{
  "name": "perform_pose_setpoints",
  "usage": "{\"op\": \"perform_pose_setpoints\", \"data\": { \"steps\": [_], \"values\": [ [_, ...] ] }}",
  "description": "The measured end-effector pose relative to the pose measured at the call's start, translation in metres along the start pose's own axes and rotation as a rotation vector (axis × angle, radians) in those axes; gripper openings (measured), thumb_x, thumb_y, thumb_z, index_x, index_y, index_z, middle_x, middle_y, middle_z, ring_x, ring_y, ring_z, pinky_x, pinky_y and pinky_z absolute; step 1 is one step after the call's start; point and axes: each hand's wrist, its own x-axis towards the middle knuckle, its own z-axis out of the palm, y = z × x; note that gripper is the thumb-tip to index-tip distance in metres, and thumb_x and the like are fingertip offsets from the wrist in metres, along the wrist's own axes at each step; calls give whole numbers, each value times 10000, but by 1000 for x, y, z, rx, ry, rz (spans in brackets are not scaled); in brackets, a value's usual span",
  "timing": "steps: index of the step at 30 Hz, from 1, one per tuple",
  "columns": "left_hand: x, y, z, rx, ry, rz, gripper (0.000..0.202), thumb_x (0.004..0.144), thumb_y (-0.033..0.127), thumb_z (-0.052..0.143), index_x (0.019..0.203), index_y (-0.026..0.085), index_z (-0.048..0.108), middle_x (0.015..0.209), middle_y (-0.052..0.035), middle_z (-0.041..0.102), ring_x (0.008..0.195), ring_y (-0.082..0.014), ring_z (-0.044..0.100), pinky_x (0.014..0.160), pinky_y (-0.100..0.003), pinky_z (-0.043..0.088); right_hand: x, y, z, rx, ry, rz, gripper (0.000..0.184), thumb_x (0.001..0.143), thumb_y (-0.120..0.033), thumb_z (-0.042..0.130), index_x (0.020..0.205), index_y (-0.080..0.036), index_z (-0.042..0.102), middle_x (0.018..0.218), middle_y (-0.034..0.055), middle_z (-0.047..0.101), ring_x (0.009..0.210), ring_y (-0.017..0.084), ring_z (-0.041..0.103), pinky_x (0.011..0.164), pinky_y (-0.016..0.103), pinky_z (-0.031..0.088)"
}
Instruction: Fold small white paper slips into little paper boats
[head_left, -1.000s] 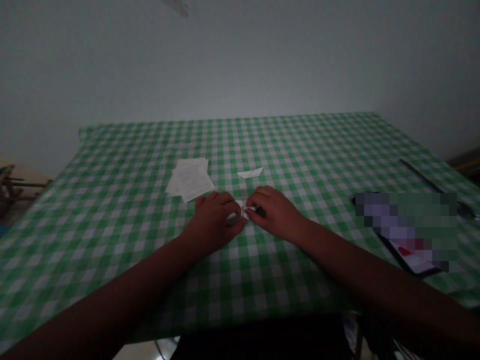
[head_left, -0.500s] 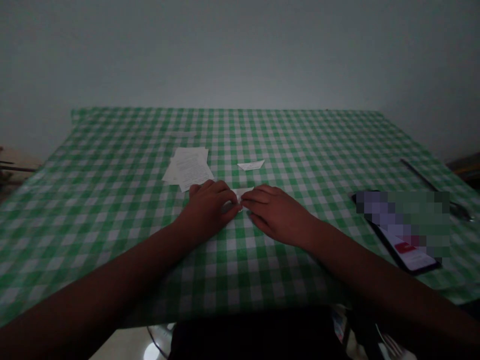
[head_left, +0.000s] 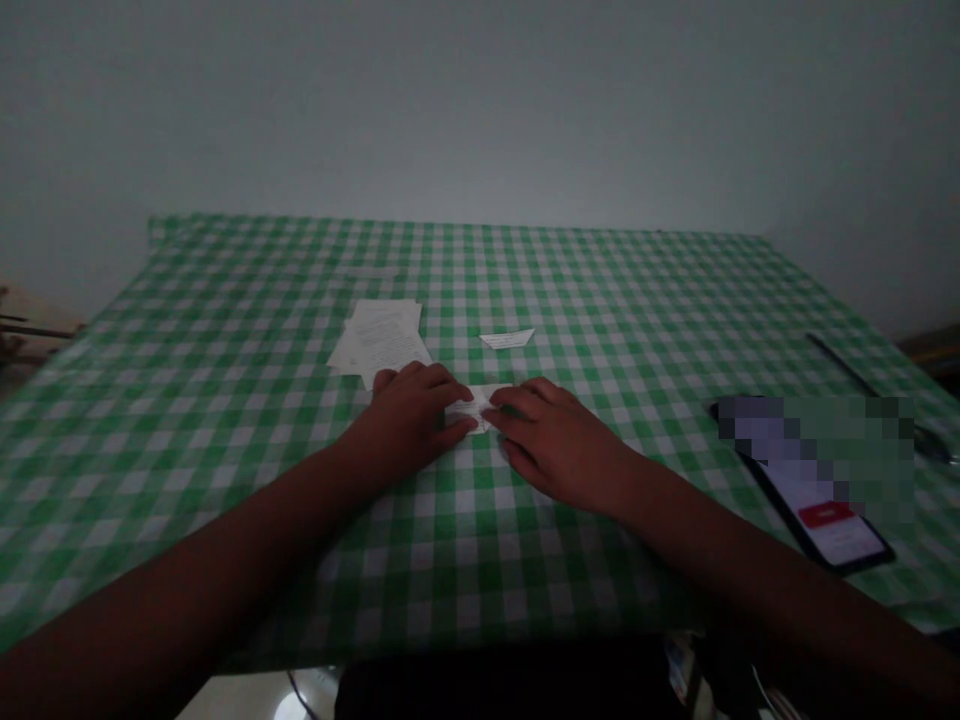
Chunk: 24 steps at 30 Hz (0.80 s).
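Note:
A small piece of folded white paper (head_left: 480,402) lies on the checked tablecloth in front of me, its sides partly covered by my fingers. My left hand (head_left: 412,408) holds its left side, with the thumb at the near edge and the index finger at the far part. From the right, my right hand (head_left: 551,435) presses fingertips onto the paper near its middle. Just beyond lies a boat-shaped piece of folded paper (head_left: 508,340) with lines of print. A few loose printed sheets (head_left: 386,335) overlap each other beyond my left hand.
A green and white checked cloth (head_left: 615,300) covers the table up to the grey wall (head_left: 480,110). On the right lies a phone (head_left: 840,535) with its screen lit, partly blurred out. Behind it is a thin dark rod-like object (head_left: 840,362). A faint pale strip (head_left: 373,272) lies farther back.
My hands have spread slightly apart, and more of the folded paper shows between them. My view has shifted a little, so everything on the table sits slightly lower.

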Motion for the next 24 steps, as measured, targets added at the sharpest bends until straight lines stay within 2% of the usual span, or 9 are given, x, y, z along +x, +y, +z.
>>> {"op": "perform_pose_setpoints", "data": {
  "steps": [8,18,24],
  "values": [
    [-1,-2,-2,8,-1,10,265,894,418,632,1109,272,681,1116,-45,666,1035,-260,559,867,-440,328,-1,1,3,-9,2,8,436,968,-254,449,1391,-176,518,1438,86,528,1235,318,436,1009,530,420],
    [-1,-2,-2,23,-7,2,271,884,429,648,1112,288,686,1110,-32,665,1038,-255,558,847,-424,308,-1,-14,0,-98,-12,114,462,971,-264,412,1418,-180,491,1455,45,516,1198,314,434,974,513,417],
    [0,0,-4,17,-10,-3,257,875,426,664,1090,289,693,1090,-22,669,1031,-254,559,837,-421,306,-1,-20,1,-150,-29,156,490,951,-285,424,1426,-177,481,1481,59,490,1184,326,440,915,514,411]
  ]
}}
